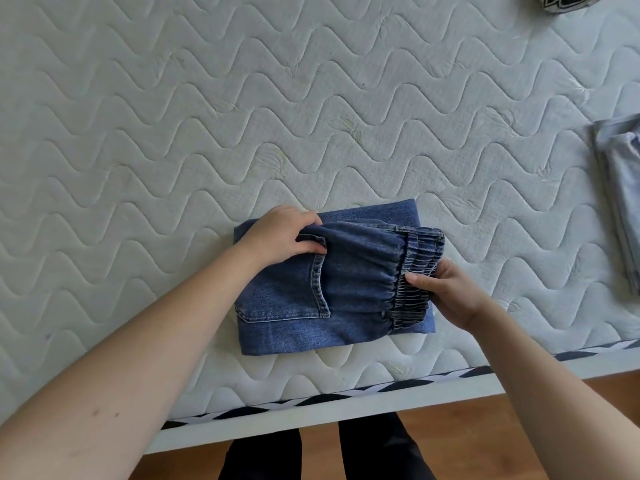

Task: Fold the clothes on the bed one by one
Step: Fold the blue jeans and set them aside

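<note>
The folded blue jeans lie on the quilted white mattress, close to its near edge; the left hand grips the fabric at the pocket on the left; the right hand pinches the elastic waistband on the right. A pale folded garment lies well apart at the right edge.

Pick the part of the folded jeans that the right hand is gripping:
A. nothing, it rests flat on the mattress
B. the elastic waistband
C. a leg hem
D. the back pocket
B. The right hand pinches the gathered elastic waistband at the right end of the jeans, while the left hand holds the fold by the pocket.
</note>
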The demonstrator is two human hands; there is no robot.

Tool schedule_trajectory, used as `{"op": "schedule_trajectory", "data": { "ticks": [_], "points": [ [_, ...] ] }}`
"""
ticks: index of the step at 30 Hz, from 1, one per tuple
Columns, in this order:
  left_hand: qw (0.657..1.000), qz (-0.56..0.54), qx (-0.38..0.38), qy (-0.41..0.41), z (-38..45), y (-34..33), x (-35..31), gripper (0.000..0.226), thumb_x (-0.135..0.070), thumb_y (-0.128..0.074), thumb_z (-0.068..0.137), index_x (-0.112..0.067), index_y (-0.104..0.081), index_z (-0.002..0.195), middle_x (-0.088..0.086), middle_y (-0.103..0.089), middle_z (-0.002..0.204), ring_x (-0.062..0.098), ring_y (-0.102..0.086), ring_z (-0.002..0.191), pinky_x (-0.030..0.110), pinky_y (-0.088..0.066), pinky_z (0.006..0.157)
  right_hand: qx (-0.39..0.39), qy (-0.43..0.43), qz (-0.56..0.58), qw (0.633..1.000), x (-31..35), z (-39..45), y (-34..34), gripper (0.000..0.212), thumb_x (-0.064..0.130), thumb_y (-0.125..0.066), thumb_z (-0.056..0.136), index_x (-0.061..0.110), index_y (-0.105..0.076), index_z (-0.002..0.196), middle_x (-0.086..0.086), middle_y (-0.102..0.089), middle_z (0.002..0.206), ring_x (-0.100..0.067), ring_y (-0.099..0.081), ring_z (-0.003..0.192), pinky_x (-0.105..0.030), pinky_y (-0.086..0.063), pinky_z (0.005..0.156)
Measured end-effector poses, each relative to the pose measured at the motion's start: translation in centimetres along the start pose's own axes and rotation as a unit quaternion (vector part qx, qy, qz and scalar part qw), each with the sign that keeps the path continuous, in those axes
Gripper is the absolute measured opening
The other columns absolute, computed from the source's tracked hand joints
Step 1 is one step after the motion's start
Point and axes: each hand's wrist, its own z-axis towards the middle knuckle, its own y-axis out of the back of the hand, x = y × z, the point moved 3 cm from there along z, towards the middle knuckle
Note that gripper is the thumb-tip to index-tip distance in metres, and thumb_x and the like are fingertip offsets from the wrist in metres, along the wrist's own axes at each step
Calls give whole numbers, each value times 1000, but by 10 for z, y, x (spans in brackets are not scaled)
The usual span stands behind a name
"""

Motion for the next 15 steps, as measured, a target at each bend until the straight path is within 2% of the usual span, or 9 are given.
{"op": "schedule_trajectory", "data": {
  "ticks": [3, 5, 7, 9, 11, 13, 15],
  "points": [
    [998, -18, 36, 42, -2, -1, 5, 35, -59, -59, 85, -29, -65, 101, -8, -60, 72, 15, -54, 71, 29, -30, 60, -8, -16, 7, 1000, 0, 2, 0, 29, 5, -66, 82, 11, -70, 110, -14, -72, 109, -27, -70, 96, -33, -57, 78],
    [996, -27, 48, 68, 1, -1, 8, 46, -62, -47, 89, -21, -66, 97, -5, -59, 70, 18, -54, 71, 31, -33, 60, -23, -31, 10, 999, 0, 5, 0, 30, 8, -67, 83, 10, -68, 113, -14, -72, 110, -27, -70, 97, -33, -57, 79],
    [994, -23, 51, 97, 10, -1, 8, 54, -65, -39, 89, -16, -62, 93, -1, -59, 70, 23, -55, 73, 32, -35, 60, -62, -40, -12, 997, 1, 10, 1, 35, 14, -68, 85, 7, -63, 119, -15, -70, 115, -29, -69, 102, -38, -57, 84],
    [992, -4, 45, 119, 19, -6, 8, 42, -59, -43, 94, -20, -57, 98, -1, -60, 72, 22, -55, 71, 32, -34, 56, -135, -43, -67, 988, 2, 16, 1, 34, 16, -70, 87, 9, -62, 119, -13, -71, 114, -29, -69, 104, -44, -55, 91],
    [990, 20, 42, 137, 26, -12, 8, 34, -56, -46, 95, -22, -51, 92, -3, -55, 68, 21, -53, 68, 30, -30, 51, -221, -50, -132, 965, 4, 19, 2, 35, 21, -74, 86, 15, -61, 118, -8, -72, 108, -25, -70, 98, -43, -57, 88],
    [987, 49, 36, 151, 31, -16, 7, 36, -55, -48, 94, -21, -48, 81, -7, -47, 63, 22, -51, 68, 30, -26, 51, -290, -35, -209, 933, 7, 19, 2, 42, 31, -78, 82, 22, -57, 118, -3, -69, 108, -16, -69, 90, -36, -58, 78],
    [985, 105, 5, 137, 31, -21, 2, 37, -53, -48, 95, -21, -48, 77, -7, -48, 62, 26, -54, 73, 32, -29, 60, -319, -2, -301, 899, 7, 20, 2, 53, 38, -77, 81, 29, -49, 125, 1, -61, 118, -11, -63, 97, -33, -54, 82]
  ]
}}
